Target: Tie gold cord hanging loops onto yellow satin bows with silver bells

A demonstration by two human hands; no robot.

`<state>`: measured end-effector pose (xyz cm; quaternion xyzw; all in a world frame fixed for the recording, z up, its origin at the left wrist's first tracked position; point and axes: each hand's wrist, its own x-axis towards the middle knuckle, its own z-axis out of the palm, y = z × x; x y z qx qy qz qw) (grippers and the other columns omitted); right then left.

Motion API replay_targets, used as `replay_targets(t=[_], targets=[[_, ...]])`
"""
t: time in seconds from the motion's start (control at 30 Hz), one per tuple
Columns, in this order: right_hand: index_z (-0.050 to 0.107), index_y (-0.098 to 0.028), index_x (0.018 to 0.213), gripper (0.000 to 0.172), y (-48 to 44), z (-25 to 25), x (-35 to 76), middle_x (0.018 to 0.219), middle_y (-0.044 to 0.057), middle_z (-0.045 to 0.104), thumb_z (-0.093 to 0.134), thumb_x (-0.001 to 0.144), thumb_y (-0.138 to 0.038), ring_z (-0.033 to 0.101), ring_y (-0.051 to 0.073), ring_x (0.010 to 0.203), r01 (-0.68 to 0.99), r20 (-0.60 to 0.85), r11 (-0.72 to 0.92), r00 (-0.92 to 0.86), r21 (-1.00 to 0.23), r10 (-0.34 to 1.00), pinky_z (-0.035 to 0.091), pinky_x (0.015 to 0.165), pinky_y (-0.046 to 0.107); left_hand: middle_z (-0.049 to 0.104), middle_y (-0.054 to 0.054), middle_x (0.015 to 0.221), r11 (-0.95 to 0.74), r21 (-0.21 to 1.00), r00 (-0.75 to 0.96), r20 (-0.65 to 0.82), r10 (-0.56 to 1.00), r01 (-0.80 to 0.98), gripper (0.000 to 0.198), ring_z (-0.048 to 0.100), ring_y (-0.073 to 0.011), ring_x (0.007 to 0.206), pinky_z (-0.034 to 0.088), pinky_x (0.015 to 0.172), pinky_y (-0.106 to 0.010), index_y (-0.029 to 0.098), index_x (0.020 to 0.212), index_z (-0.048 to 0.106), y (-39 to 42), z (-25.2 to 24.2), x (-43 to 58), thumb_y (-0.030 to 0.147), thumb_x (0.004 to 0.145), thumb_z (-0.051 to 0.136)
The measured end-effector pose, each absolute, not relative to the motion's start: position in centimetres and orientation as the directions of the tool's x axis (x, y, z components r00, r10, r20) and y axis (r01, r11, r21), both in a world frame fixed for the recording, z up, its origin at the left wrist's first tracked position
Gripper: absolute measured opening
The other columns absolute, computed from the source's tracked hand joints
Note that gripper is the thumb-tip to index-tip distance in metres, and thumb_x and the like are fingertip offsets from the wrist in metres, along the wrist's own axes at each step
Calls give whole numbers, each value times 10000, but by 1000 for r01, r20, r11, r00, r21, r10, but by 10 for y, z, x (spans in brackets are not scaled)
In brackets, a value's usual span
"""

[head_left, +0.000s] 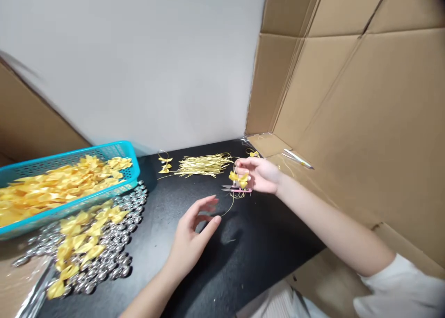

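The perforated basket [135,169] looks like smooth turquoise plastic. Ribbon bows [66,188] inside it have a satiny, cloth-like sheen, as does the held bow [238,180] to its right. Beads [120,253] before it gleam like polished metal. Right of it, the tabletop [278,244] is smooth, faintly glossy; gold ties [203,164] glint metallically; the cardboard wall [368,123] is matt, creased.

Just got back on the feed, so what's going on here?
The right hand holds a yellow bow on a thin cord. The left hand is open near the cord's lower part; whether they touch is unclear. Snips lie on the table behind the bow, with a bundle of gold strands farther back. To the left are a basket of bows and silver beads with loose bows among them.
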<state>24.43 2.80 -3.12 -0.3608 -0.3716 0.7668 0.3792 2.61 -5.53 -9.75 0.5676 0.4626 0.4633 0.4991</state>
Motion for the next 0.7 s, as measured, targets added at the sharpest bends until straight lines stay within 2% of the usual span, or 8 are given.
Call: replay_targets(t=[0.07, 0.17, 0.33, 0.43, 0.53, 0.7], targets=[[505, -169, 717, 203, 16, -37, 233, 552, -57, 375, 407, 892, -195, 359, 89, 460, -318, -307, -521, -530, -792, 790, 402, 479, 208, 709, -58, 1062, -63, 997, 200, 68, 977, -33, 355, 637, -186, 924, 522, 825, -286, 242, 1145, 673, -54, -84, 32, 307, 801, 736], [522, -163, 731, 203, 0, -49, 219, 538, -56, 388, 412, 899, -192, 392, 93, 457, -333, -335, -595, -584, -732, 739, 451, 505, 223, 713, -50, 863, 49, 988, 301, -3, 954, -144, 241, 637, -167, 773, 524, 682, -253, 189, 961, 734, -54, -71, 41, 359, 791, 741], [535, -156, 740, 176, -25, -65, 207, 583, -38, 487, 453, 890, -195, 486, 77, 484, -425, -324, -590, -547, -686, 771, 470, 545, 194, 661, -28, 740, 150, 964, 255, -92, 963, -219, 196, 586, -127, 675, 502, 589, -214, 150, 806, 742, -60, -70, 48, 333, 741, 771], [546, -148, 738, 173, -36, -67, 209, 591, -31, 515, 460, 885, -182, 502, 70, 488, -457, -322, -576, -519, -678, 792, 447, 512, 177, 630, -22, 706, 216, 944, 271, -146, 951, -251, 212, 572, -121, 663, 501, 566, -205, 143, 778, 735, -66, -73, 48, 342, 723, 781], [550, -150, 726, 168, -42, -66, 212, 580, -32, 517, 472, 872, -180, 506, 74, 490, -467, -319, -556, -494, -687, 809, 440, 491, 180, 644, -31, 720, 219, 930, 308, -124, 943, -296, 291, 586, -133, 671, 528, 579, -232, 144, 821, 748, -71, -76, 46, 404, 703, 798], [554, -156, 694, 123, -46, -66, 216, 606, -25, 545, 580, 799, -215, 533, 96, 551, -452, -274, -482, -451, -751, 850, 481, 526, 225, 689, -14, 672, 183, 951, 325, -97, 941, -248, 259, 608, -104, 588, 520, 610, -218, 143, 770, 742, -76, -78, 42, 283, 609, 887]])
